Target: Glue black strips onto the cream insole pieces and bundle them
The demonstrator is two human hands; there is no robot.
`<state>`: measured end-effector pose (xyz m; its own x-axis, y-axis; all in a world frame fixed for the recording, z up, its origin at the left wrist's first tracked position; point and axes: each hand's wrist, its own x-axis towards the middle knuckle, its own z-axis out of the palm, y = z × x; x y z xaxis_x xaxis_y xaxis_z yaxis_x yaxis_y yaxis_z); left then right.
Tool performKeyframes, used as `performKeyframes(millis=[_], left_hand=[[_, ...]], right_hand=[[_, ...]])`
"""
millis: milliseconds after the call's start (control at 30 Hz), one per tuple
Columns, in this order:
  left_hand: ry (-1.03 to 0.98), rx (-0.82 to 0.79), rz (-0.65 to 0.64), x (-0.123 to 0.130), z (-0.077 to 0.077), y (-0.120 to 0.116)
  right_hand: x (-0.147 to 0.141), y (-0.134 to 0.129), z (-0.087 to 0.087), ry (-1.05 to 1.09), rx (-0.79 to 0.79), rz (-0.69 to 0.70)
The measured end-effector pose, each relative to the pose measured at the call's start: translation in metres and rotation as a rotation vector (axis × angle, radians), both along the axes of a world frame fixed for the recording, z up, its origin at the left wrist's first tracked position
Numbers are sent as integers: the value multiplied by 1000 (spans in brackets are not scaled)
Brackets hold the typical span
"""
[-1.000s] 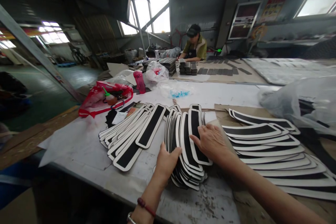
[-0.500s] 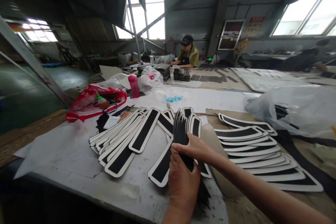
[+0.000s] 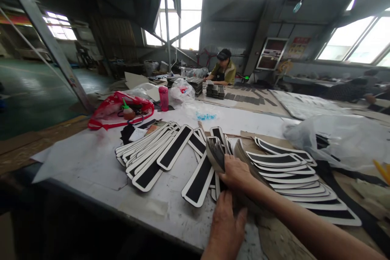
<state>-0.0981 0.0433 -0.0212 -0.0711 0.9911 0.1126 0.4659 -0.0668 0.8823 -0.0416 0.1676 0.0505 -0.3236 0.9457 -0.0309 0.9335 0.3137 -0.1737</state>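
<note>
A bundle of dark strips [image 3: 215, 153], its upper end bent and slightly fanned, stands tilted over the table. My right hand [image 3: 236, 172] is closed around the bundle's middle, fingers wrapped over its side. Lower down, my left hand [image 3: 227, 219] has its fingers curled at the bundle's bottom end, thumb apart from them; that end is mostly hidden behind the hands. Just left of the bundle lies a black strip with a white border [image 3: 198, 183]. Overlapping bordered strips [image 3: 152, 160] spread farther left, and another fanned row [image 3: 298, 183] lies to the right.
A red plastic bag [image 3: 105, 109] holding a green-tipped bottle [image 3: 128, 111] sits at the left, near a pink bottle [image 3: 163, 98]. Clear plastic bags [image 3: 338, 140] lie at the right. Across the table a co-worker [image 3: 224, 69] sits behind stacked dark pieces [image 3: 215, 90].
The bundle's top has bent and tilted left. My left hand has slid down toward its lower end, its thumb now spread, while my right hand keeps hold. The camera view has shifted.
</note>
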Motion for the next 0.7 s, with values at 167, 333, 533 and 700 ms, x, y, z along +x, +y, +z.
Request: performKeyframes(millis=[167, 333, 533, 700], left_hand=[[86, 204, 143, -37, 3, 0], [-191, 125, 295, -69, 4, 11], [-458, 89, 664, -105, 8, 3], [-381, 78, 721, -134, 7, -5]], right_hand=[[37, 30, 21, 160, -160, 17], [47, 20, 64, 535, -296, 228], [-5, -31, 39, 186, -183, 460], [-16, -45, -15, 40, 1, 626]])
